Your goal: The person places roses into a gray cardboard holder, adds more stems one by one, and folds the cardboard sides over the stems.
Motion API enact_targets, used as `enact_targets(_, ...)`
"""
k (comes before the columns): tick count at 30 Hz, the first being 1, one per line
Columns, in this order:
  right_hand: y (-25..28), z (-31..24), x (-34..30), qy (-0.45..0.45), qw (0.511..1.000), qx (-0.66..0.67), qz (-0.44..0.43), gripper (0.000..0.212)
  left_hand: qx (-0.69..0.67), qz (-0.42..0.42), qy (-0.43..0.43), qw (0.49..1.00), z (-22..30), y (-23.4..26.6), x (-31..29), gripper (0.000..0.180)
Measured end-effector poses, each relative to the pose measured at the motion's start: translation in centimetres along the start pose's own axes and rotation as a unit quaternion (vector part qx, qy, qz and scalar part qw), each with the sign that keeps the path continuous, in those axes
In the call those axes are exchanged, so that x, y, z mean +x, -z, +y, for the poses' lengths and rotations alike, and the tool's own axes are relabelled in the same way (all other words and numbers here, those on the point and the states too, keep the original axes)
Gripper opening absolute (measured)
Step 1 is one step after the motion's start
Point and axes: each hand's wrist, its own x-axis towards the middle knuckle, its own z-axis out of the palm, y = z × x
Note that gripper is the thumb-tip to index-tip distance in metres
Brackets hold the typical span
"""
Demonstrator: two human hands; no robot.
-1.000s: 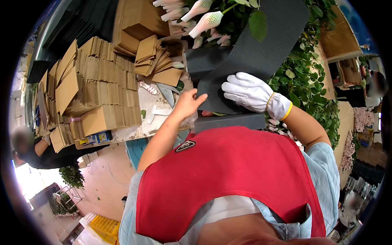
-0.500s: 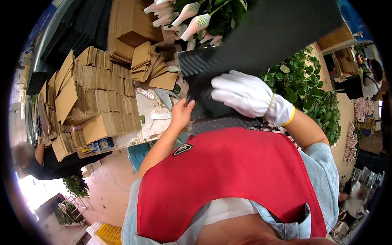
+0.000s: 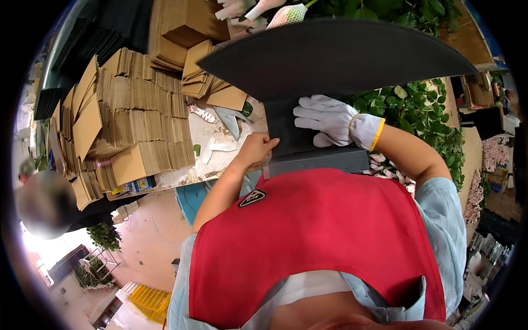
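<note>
Fingers of the bare left hand (image 3: pixel 257 149) curl closed on the left edge of a dark grey flat sheet (image 3: pixel 330 58) raised mid-frame; the white-gloved right hand (image 3: pixel 330 122) lies flat and open on its underside, above a dark grey stack of sheets (image 3: pixel 319 160). The sheet's long axis runs left-right. Farther, tan flattened cardboard cartons (image 3: pixel 132 115) crowd the counter (image 3: pixel 214 144) upper left; green leafy plants (image 3: pixel 423 107) stand right.

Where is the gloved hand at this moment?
In the head view, the gloved right hand lies flat on the dark sheet, right of the bare left hand.
</note>
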Motion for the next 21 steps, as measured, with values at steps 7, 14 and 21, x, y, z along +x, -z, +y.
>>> enact_targets(7,-2.7,0.3,-1.3,-0.075,0.988,0.131,0.04,0.073,-0.145,0.084,0.031,0.985,-2.7,-4.0,-0.1,0.032)
enact_targets(14,-3.6,-0.6,-0.8,-0.098,0.99,0.082,-0.067,0.063,-0.003,0.102,-0.153,0.983,-0.9,-2.6,-0.3,0.028)
enact_targets(21,3.0,-7.1,4.4,0.001,0.998,0.059,0.021,0.05,0.288,-0.096,-0.145,0.942,5.8,-0.3,2.8,0.052)
